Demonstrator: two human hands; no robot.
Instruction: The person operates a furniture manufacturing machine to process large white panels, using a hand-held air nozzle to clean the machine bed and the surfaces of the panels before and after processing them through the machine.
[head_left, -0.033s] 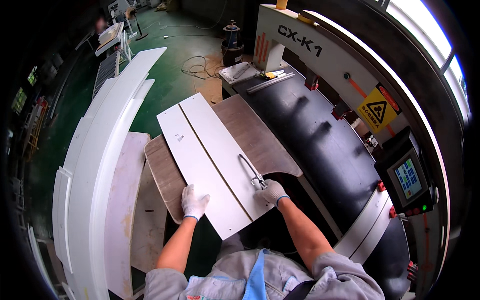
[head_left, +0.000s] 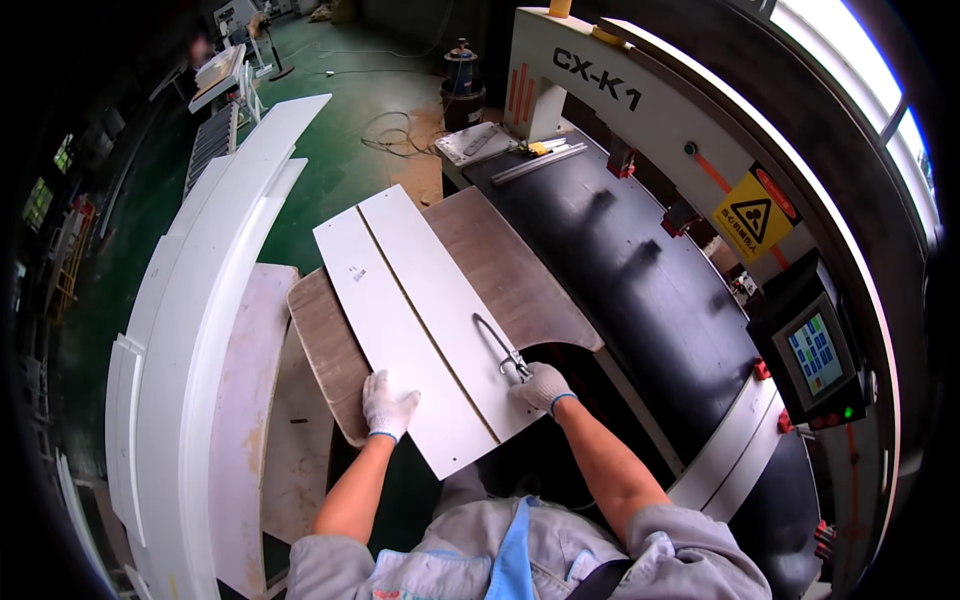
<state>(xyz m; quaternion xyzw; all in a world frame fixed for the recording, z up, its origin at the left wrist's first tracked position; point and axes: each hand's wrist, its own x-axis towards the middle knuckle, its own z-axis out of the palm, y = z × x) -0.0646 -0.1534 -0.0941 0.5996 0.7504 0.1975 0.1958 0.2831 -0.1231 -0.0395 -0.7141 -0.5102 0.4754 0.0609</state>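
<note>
A white panel [head_left: 392,318] with a dark lengthwise groove and small holes near its corners lies at a slant over a brown wooden table [head_left: 505,270]. Its near end juts past the table toward me. My left hand [head_left: 388,404], in a white glove, grips the panel's left edge. In my gloved right hand [head_left: 544,387] is an air blow gun [head_left: 513,362] with a thin, curved dark nozzle. The nozzle points away from me, over the panel's right half. My fingers partly hide the gun's grip. A small label [head_left: 357,274] sits on the panel's left half.
Long white boards [head_left: 190,330] are stacked on the left. On the right stands a machine with a black bed [head_left: 570,220], an overhead beam [head_left: 690,125] and a control screen [head_left: 815,355]. A grooved white panel [head_left: 735,440] lies on that bed. Beyond are a dark bucket [head_left: 463,105] and cables [head_left: 388,133].
My right hand and the blow gun have shifted very slightly toward me, nozzle tip included. The left hand keeps its place on the panel's edge.
</note>
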